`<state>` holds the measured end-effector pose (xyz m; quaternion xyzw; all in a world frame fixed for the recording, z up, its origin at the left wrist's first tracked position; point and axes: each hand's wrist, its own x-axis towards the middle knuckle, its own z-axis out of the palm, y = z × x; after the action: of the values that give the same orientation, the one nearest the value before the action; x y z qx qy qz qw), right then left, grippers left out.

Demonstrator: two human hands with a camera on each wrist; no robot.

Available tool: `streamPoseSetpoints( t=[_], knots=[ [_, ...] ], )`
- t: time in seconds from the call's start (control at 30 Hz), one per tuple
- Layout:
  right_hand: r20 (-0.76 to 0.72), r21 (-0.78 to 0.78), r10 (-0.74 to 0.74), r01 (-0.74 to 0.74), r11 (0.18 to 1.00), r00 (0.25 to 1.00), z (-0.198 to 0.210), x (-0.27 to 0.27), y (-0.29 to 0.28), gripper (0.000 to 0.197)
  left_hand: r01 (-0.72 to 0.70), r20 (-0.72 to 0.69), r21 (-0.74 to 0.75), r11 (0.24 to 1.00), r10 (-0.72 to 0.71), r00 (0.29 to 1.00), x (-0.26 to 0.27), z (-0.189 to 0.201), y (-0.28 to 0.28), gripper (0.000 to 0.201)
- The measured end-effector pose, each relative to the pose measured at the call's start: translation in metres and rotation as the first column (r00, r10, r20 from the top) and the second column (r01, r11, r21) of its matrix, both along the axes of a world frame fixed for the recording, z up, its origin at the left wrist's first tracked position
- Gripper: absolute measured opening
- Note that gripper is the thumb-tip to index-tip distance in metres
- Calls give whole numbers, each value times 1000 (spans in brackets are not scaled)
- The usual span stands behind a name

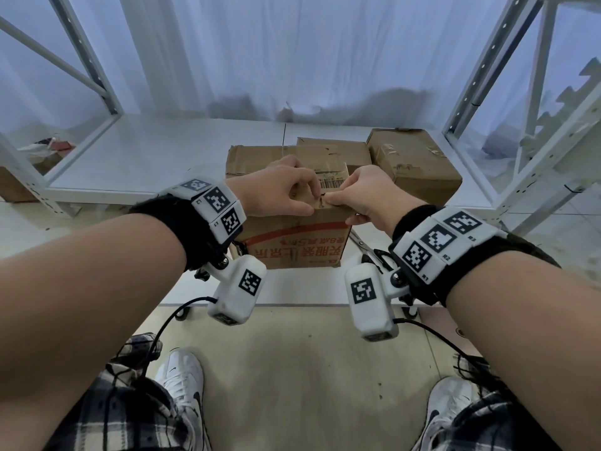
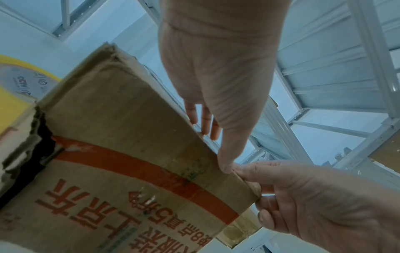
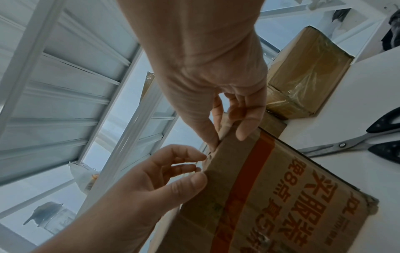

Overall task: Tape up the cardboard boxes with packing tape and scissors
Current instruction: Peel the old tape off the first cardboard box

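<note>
Standing at a white shelf (image 1: 162, 151), a person is working both hands at the near top edge of a cardboard box (image 1: 299, 242) printed with a red band and red lettering. The box is sitting on the shelf straight ahead, with 3 other brown boxes (image 1: 413, 164) crowded just behind it.

The left hand (image 1: 276, 190) is curling over the top edge, its thumb pressing on the front face and its fingertips (image 3: 194, 158) bending in toward the rim. The right hand (image 1: 370, 196) is meeting it from the other side, thumb and forefinger pinching at the same spot on the rim, so the 2 hands are touching there. Whether a strip of tape is caught between the fingers is too small to tell; glossy tape is already showing on the box's corner in the left wrist view.

The scissors (image 1: 370, 249) are lying flat on the shelf just right of the box, close beneath the right wrist, black handles toward the person and blades angling away to the left. The yellow roll of packing tape (image 2: 21, 89) is sitting at the box's left side, showing only in the left wrist view. Judging from this, the right hand is the nearer one for picking up the scissors, and the left for the roll. The top edge being handled is running left to right across the person's front, so smoothing would travel sideways along it.
</note>
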<state>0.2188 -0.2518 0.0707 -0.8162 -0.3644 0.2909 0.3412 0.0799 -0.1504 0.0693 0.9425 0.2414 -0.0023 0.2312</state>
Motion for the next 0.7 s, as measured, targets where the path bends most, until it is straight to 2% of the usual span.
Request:
streamPoseSetpoints(
  t=[0.13,0.23,0.4,0.57,0.7],
  knots=[
    [72,-6,19,-18,1000,997,-1,0,1,25,23,33,7,1000,-23,999,-3,-1,0,23],
    [94,44,29,-33,998,995,-5,3,-1,23,40,67,36,999,-42,997,-6,0,0,22],
    [34,169,12,-18,985,999,-10,15,-7,14,120,36,208,971,-130,991,-11,2,-1,25],
    [-7,205,55,-52,977,998,-11,19,-13,6,226,-21,419,880,-240,971,-13,1,-3,26],
    [-110,263,60,-29,964,992,-17,20,-16,5,259,-50,475,841,-268,962,-12,0,-3,29]
  ],
)
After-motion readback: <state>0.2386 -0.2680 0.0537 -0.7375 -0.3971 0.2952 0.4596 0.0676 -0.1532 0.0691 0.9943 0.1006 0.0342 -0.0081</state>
